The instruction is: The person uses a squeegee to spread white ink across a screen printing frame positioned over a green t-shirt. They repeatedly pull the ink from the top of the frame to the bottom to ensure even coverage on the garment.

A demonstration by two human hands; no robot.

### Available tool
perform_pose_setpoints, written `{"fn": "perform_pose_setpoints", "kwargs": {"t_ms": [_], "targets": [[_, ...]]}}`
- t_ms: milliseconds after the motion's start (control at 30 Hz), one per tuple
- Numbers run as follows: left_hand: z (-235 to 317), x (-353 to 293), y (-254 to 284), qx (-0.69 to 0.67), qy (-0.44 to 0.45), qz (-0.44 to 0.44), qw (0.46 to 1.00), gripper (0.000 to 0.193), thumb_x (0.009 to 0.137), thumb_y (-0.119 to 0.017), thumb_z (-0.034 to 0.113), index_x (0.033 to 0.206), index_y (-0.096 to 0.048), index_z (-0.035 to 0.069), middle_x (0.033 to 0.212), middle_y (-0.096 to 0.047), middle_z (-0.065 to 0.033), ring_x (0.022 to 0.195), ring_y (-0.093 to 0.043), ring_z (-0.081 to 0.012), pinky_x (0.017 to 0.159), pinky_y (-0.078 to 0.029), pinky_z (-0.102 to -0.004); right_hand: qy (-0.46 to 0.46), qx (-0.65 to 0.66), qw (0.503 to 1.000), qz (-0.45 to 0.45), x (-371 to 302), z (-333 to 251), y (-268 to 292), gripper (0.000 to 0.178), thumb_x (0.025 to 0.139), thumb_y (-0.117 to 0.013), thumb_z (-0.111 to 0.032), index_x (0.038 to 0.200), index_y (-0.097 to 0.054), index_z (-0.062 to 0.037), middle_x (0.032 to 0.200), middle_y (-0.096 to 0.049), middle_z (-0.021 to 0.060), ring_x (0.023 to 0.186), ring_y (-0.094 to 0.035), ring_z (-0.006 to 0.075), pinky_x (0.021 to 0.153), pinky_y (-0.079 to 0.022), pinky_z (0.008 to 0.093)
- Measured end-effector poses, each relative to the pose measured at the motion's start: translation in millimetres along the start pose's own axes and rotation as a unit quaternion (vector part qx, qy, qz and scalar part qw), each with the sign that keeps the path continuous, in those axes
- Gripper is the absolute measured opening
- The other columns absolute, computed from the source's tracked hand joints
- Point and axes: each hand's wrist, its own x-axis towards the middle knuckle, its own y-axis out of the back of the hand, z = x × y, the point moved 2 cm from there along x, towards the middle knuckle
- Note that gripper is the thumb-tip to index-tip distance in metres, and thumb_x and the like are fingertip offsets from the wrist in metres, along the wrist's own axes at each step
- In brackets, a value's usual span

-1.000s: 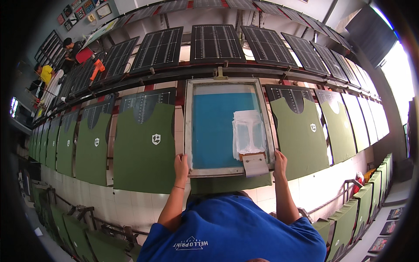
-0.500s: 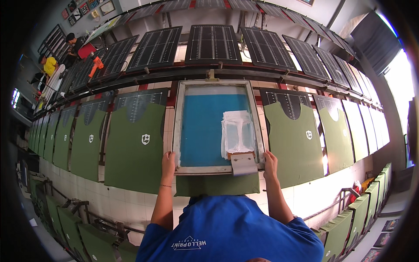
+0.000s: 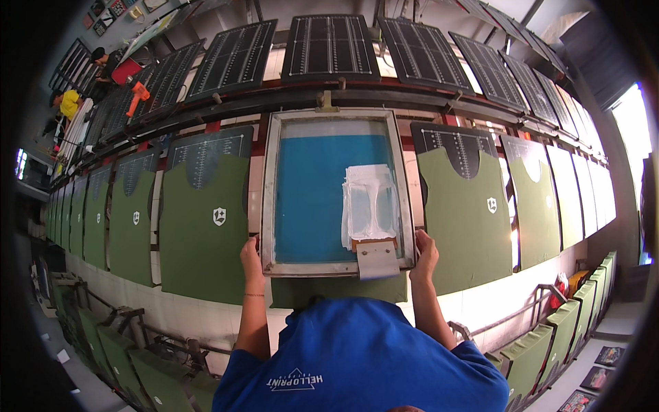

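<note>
Screen point(image 3: 309, 199) sits in front of the person, over a green shirt point(image 3: 336, 289) whose lower part shows past the near bar. Its far bar is just beside a bracket point(image 3: 326, 101) on the rail. Left hand point(image 3: 251, 259) and right hand point(image 3: 425, 257) are at the frame's two sides, close to the near corners; each grip looks clamped on the frame, though the fingertips are mostly hidden. Whether the frame lies on the shirt or is held just above it, I cannot tell. Squeegee point(image 3: 378, 262) rests at the near right, lapping over the near bar, beside white ink point(image 3: 367, 173) spread on the mesh; neither hand touches it.

By their white crests, the neighbour on the left point(image 3: 206, 257) and the neighbour on the right point(image 3: 467, 237) look printed, as do several shirts further left. The covered shirt's chest is hidden, so its print cannot be judged. Glare washes out the boards point(image 3: 567, 196) at far right, so what is left there is unclear too.
</note>
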Motion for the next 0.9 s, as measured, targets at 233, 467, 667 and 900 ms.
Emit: {"fn": "perform_pose_setpoints", "kwargs": {"t_ms": [233, 467, 667, 900], "targets": [[-19.6, 8.4, -2.0, -0.047, 0.011, 0.05, 0.998, 0.038, 0.098, -0.048, 0.028, 0.104, -0.068, -0.003, 0.099, -0.068, -0.0092, 0.092, -0.064, -0.0208, 0.086, -0.049, -0.0342, -0.015, -0.03, 0.998, 0.046, 6.3, 17.9, 1.6, 0.042, 0.099, -0.053, -0.031, 0.116, -0.069, 0.0027, 0.111, -0.07, 0.0119, 0.1, -0.063, 0.0203, 0.09, -0.048, 0.0328], [-40.4, 19.0, 0.1, -0.044, -0.01, 0.056, 0.997, 0.038, 0.099, -0.049, 0.03, 0.102, -0.068, -0.003, 0.098, -0.068, -0.0087, 0.091, -0.064, -0.019, 0.084, -0.049, -0.0332, 0.028, -0.047, 0.998, 0.039, 20.8, 42.0, 6.5, 0.039, 0.097, -0.055, -0.029, 0.107, -0.072, 0.0035, 0.101, -0.072, 0.0096, 0.093, -0.063, 0.0183, 0.084, -0.048, 0.0308], [-44.5, 20.3, -7.1, 0.007, -0.024, 0.093, 0.995, 0.033, 0.099, -0.051, 0.028, 0.098, -0.067, -0.001, 0.092, -0.064, -0.0042, 0.083, -0.057, -0.0146, 0.077, -0.046, -0.0302, 0.036, -0.101, 0.994, 0.029, 33.3, 56.4, 18.2, 0.042, 0.099, -0.051, -0.03, 0.109, -0.07, 0.0065, 0.098, -0.071, 0.0114, 0.09, -0.065, 0.0179, 0.082, -0.05, 0.0295], [-49.5, 28.5, 1.5, 0.094, -0.159, 0.101, 0.978, 0.029, 0.096, -0.056, 0.024, 0.094, -0.064, -0.003, 0.089, -0.062, -0.0082, 0.085, -0.058, -0.0191, 0.08, -0.046, -0.0333, 0.041, -0.069, 0.996, 0.04, 29.9, 49.0, 5.5, 0.039, 0.097, -0.052, -0.028, 0.103, -0.071, 0.0057, 0.096, -0.071, 0.0104, 0.089, -0.063, 0.0181, 0.083, -0.048, 0.0303]]}}
